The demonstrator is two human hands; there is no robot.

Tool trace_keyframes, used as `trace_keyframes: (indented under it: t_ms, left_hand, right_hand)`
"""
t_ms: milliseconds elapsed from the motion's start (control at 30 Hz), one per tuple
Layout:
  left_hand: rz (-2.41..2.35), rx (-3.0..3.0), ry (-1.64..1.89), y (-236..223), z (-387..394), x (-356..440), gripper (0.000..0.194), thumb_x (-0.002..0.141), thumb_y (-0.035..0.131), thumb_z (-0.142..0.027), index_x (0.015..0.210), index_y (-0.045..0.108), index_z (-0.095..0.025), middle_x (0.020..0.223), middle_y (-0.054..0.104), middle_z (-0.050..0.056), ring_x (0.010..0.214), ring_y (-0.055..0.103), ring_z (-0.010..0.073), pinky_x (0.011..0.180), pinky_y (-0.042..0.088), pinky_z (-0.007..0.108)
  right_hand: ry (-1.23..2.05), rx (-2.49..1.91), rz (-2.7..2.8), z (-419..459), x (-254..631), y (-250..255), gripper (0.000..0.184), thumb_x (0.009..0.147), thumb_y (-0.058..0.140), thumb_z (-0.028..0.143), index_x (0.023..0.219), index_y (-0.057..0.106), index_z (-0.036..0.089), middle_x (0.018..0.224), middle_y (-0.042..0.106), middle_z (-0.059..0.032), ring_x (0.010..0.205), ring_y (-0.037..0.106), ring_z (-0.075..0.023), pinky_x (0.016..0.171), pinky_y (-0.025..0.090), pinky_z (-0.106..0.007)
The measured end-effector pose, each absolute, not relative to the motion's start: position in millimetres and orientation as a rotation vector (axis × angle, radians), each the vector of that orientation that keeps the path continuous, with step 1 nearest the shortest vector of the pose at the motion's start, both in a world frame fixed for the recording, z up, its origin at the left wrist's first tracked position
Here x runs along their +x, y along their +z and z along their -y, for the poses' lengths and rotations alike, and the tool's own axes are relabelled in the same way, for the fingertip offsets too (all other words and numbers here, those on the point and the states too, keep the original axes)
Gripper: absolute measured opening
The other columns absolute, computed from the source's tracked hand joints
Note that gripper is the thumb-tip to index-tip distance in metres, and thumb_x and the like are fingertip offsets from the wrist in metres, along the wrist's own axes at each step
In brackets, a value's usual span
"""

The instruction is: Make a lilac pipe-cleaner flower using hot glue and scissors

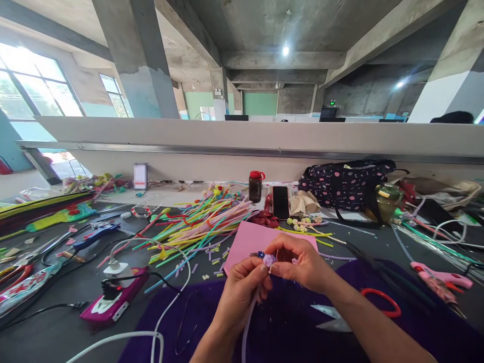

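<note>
My left hand (242, 287) is closed around a pale lilac pipe-cleaner stem (247, 322) that hangs down toward me. My right hand (302, 262) pinches a small lilac twisted flower (269, 260) at the stem's top, with a tiny blue bit beside it. Both hands meet above a purple cloth (287, 327) and just in front of a pink sheet (251, 242). Red-handled scissors (363, 305) lie on the cloth under my right forearm.
A heap of coloured pipe cleaners (196, 222) lies ahead left. A pink power strip (113, 300) with white cables sits at left. A brown jar (255, 185), a black phone (280, 201), a dotted bag (344, 186) and a pink glue gun (440, 277) stand around.
</note>
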State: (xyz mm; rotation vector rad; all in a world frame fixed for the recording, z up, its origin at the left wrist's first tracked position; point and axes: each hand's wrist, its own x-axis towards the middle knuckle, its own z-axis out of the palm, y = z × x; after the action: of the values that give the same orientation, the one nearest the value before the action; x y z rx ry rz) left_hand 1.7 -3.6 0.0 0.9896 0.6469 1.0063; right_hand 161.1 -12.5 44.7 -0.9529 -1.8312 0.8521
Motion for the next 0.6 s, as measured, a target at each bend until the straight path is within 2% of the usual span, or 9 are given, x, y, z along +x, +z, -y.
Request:
trace_keyframes:
  t_ms: [233,600]
  left_hand:
    - [-0.847,1.195,1.096,4.7,7.4,4.9,0.023,0.071,0.064,-0.036,0.076,0.063,-0.014,0.051,0.058,-0.001,0.041,0.046,0.0071,0.041,0.032,0.017]
    - [-0.9,1.27,1.089,-2.0,4.8,4.9,0.024,0.072,0.062,-0.038,0.078,0.062,-0.015,0.054,0.059,-0.001,0.044,0.048,0.0077,0.042,0.035,0.018]
  right_hand:
    - [1.017,-0.938,1.684,7.3,159.3,38.2,0.018,0.078,0.059,0.031,0.086,0.063,0.015,0.072,0.057,-0.0004,0.062,0.051,-0.0106,0.053,0.039,-0.021]
    - [0.972,-0.95,1.688,6.6,158.0,38.9,0.011,0.077,0.057,0.022,0.083,0.064,0.016,0.075,0.058,-0.0007,0.065,0.053,-0.0115,0.057,0.042,-0.021]
